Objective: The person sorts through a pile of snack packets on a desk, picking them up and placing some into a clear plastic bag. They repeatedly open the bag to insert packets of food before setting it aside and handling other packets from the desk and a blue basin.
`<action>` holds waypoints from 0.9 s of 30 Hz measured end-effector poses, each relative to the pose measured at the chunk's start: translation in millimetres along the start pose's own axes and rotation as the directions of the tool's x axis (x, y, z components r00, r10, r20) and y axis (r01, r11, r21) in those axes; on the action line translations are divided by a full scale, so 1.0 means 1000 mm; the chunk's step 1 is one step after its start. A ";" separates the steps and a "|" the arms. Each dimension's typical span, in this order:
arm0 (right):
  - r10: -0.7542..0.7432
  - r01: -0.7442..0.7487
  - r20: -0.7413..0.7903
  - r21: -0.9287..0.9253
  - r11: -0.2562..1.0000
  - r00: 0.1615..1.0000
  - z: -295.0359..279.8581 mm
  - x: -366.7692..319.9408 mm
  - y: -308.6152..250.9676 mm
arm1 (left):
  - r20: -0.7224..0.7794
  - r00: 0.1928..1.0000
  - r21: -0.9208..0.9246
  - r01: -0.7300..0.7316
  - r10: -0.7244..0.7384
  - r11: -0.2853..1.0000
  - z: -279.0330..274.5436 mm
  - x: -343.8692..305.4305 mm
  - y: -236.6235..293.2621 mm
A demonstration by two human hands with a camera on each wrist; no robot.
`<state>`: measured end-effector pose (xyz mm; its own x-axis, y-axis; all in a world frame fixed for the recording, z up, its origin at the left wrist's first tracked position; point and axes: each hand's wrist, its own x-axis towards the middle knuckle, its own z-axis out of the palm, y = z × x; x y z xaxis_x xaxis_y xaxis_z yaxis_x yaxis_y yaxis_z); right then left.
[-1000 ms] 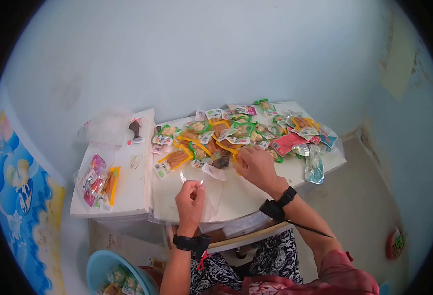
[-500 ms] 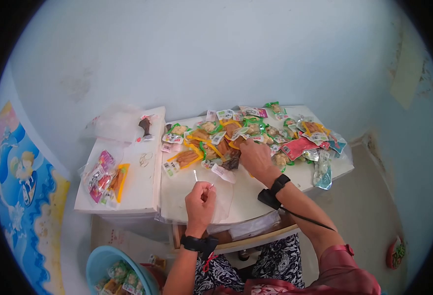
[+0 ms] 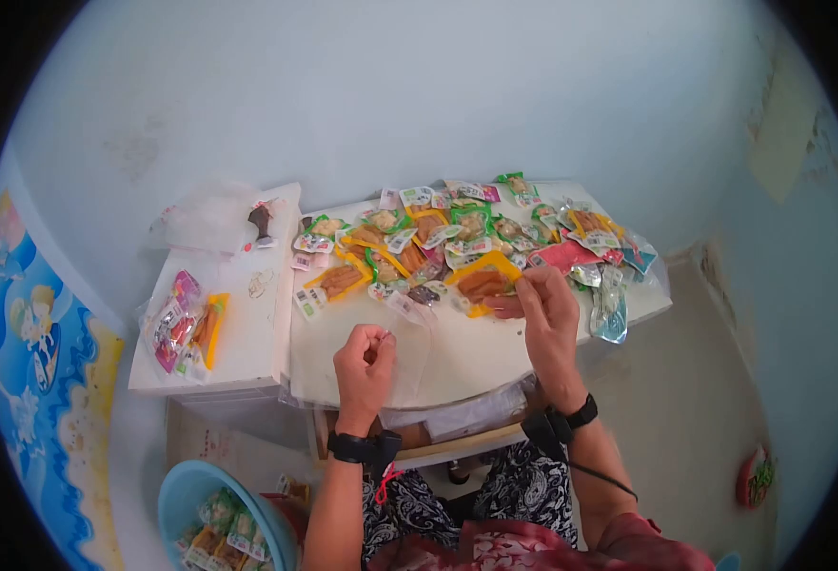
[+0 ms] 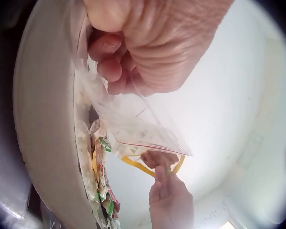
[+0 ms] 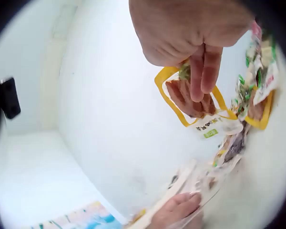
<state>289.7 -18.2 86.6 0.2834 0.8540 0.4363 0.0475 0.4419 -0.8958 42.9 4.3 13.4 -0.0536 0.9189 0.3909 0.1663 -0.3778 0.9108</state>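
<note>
My left hand (image 3: 364, 369) pinches the edge of a clear zip bag (image 3: 409, 347); in the left wrist view the bag (image 4: 152, 136), with its red line, hangs from the curled fingers. My right hand (image 3: 552, 328) grips a yellow-edged food packet (image 3: 483, 284) by its side, lifted above the table. Seen from the right wrist, this packet (image 5: 178, 98) has brown pieces inside and a white label, with two fingers lying across it. The packet is apart from the bag in the head view. Behind both hands lies a pile of sealed packets (image 3: 471, 224).
A side table (image 3: 247, 333) at the left bears several packets (image 3: 186, 328), a dark packet (image 3: 260, 222) and clear bags (image 3: 211, 221). Below it stands a blue tub (image 3: 173, 504) with packets inside. An open drawer (image 3: 471, 414) is under the white table.
My right hand has drawn a yellow-edged packet out of the pile and lifted it toward the front right. My left hand still holds the clear bag.
</note>
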 end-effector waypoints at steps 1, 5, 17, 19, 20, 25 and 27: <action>0.014 -0.013 -0.010 0.127 0.992 1.000 -0.002 -0.013 -0.001 | 0.009 1.000 0.006 -0.004 0.004 1.000 0.000 -0.001 -0.001; -0.016 0.026 -0.051 0.185 0.982 0.999 -0.012 -0.062 -0.013 | 0.048 0.998 -0.026 0.050 -0.048 0.998 -0.001 -0.002 0.003; -0.361 0.383 0.131 -0.356 0.852 0.924 0.013 -0.156 0.009 | 0.039 0.982 -0.061 0.188 -0.186 0.980 0.023 -0.057 0.054; -0.301 0.342 0.164 -0.390 0.855 0.939 0.018 -0.161 0.013 | 0.050 0.981 -0.115 0.191 -0.186 0.975 0.026 -0.065 0.058; -0.278 0.326 0.175 -0.412 0.851 0.945 0.020 -0.163 0.014 | 0.050 0.971 -0.092 0.236 -0.232 0.967 0.024 -0.069 0.063; -0.184 0.292 0.253 -0.504 0.813 0.950 0.020 -0.176 0.013 | 0.053 0.958 -0.108 0.286 -0.281 0.952 0.026 -0.085 0.072; -0.224 0.346 0.285 -0.517 0.783 0.932 0.024 -0.175 0.011 | 0.053 0.972 -0.084 0.234 -0.231 0.969 0.028 -0.087 0.068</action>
<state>217.6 -156.3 2.0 -0.0196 0.7753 0.6313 0.6303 0.4997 -0.5941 86.5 -97.9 38.0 -0.0381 0.9859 0.1628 0.0662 -0.1600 0.9849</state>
